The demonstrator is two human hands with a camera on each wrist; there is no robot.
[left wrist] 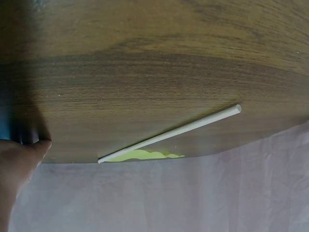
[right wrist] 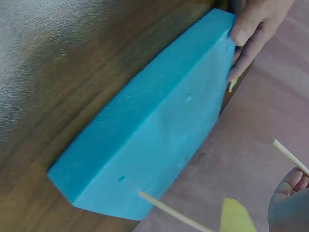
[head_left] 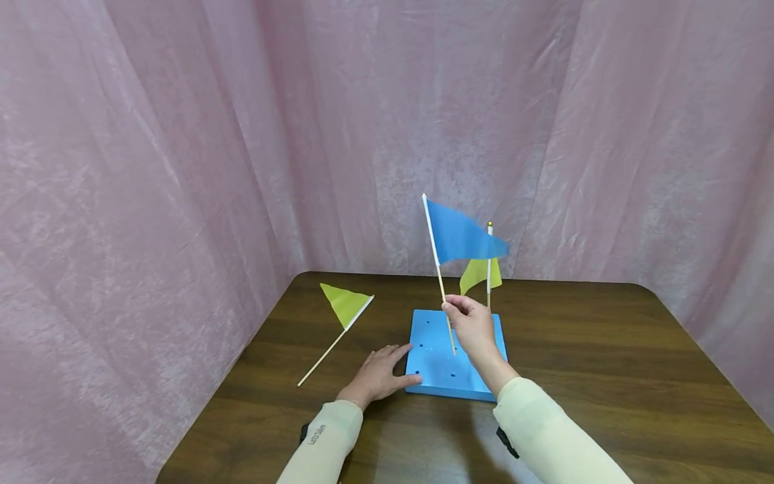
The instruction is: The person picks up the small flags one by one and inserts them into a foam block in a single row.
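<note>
Pale sleeves [head_left: 323,447] come in from the near edge, cut off there. At left, a yellow flag [head_left: 345,304] lies on the table [head_left: 605,376], its stick running from near left to far right, cloth at the far end pointing left. Next, the left hand [head_left: 379,376], fingers straight and spread, touches the left side of a blue board [head_left: 434,363]. Above the board, the right hand [head_left: 474,329] pinches a blue flag [head_left: 459,232] by its stick; that stick leans, top far left, bottom end raised off the board, cloth pointing right. At far right another yellow flag [head_left: 480,274] stands upright, partly behind the blue cloth, its foot hidden by the right hand in the head view.
</note>
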